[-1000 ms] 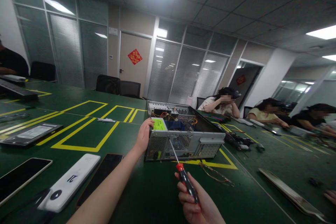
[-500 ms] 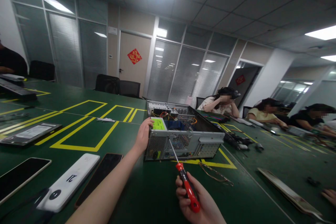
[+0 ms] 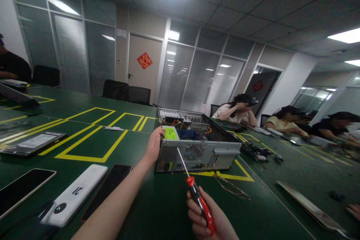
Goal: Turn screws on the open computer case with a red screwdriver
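Observation:
An opened computer case (image 3: 208, 153) lies on the green table with its rear panel facing me, wires and boards showing inside. A power supply with a bright green label (image 3: 170, 132) fills its near left corner. My left hand (image 3: 154, 143) grips that corner, its fingers bent over the top edge. Held in my right hand (image 3: 206, 213) is a red and black screwdriver (image 3: 200, 202), its shaft pointing up and away. The tip is at the rear panel, just below the power supply's right edge; whether it touches a screw is too small to tell.
To the left lie a white device marked 21 (image 3: 75, 195), dark phones (image 3: 109, 187) and a hard drive (image 3: 33, 143). Glasses (image 3: 232, 187) rest right of the screwdriver. Cables (image 3: 257, 152) lie beside the case, and a long flat object (image 3: 309, 204) sits further right. Several people sit around the table.
The screwdriver tip has shifted slightly left and up along the rear panel, and my right hand has moved a little with it. My left hand stays on the case corner.

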The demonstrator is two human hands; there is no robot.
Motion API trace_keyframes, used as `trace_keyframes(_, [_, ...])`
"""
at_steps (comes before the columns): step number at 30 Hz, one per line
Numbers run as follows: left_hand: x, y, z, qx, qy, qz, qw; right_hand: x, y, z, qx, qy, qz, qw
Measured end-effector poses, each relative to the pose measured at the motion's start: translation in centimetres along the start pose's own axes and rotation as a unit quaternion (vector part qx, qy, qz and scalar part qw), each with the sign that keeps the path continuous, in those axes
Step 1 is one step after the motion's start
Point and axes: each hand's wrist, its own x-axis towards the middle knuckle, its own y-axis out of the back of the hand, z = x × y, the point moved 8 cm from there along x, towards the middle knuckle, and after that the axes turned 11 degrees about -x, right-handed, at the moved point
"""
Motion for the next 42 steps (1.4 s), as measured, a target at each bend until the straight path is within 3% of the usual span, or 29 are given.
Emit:
trace_keyframes(6, [0.1,0.0,0.2,0.001,-0.005,0.004,1.0,1.6,-0.2,1.6,-0.029,-0.03,0.015,0.999])
trace_keyframes(11, [0.1,-0.1,0.0,0.006,-0.01,0.0,1.0,2.4,0.0,1.3,-0.018,-0.029,0.035,0.999])
trace_keyframes(29, [0.1,-0.2,0.0,0.011,-0.014,-0.009,1.0,2.4,0.0,1.5,-0.006,-0.031,0.019,0.999])
trace_keyframes(42, [0.1,-0.2,0.0,0.005,-0.016,-0.004,1.0,2.4,0.4,1.6,-0.006,-0.022,0.066,0.998])
